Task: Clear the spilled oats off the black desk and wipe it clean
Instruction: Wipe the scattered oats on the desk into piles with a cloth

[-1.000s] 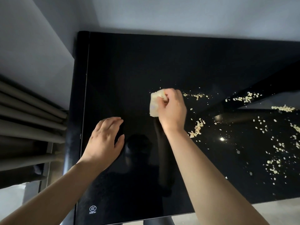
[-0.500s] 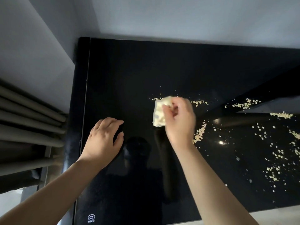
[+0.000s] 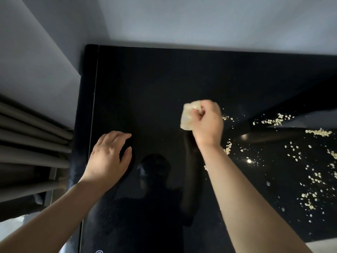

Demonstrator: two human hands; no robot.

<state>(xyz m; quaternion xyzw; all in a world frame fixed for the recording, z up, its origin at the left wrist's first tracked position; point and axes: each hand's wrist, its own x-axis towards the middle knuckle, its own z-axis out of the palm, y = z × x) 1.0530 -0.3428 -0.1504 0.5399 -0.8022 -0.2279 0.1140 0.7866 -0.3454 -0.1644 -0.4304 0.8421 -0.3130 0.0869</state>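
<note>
Black glass surface [image 3: 164, 79], near edge to far: the left hand [image 3: 107, 157] rests open and flat by the left edge; the right hand [image 3: 207, 123] grips a pale wad [image 3: 187, 116] mid-surface. Oats [image 3: 310, 179] lie strewn toward the right edge, likely light, loose and quick to scatter, so better herded than pinched.

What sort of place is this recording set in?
Probably a room in a home or a hotel, hard to say which: a glossy black desk pushed into a corner of plain pale walls, with grey curtains hanging at its left.
</note>
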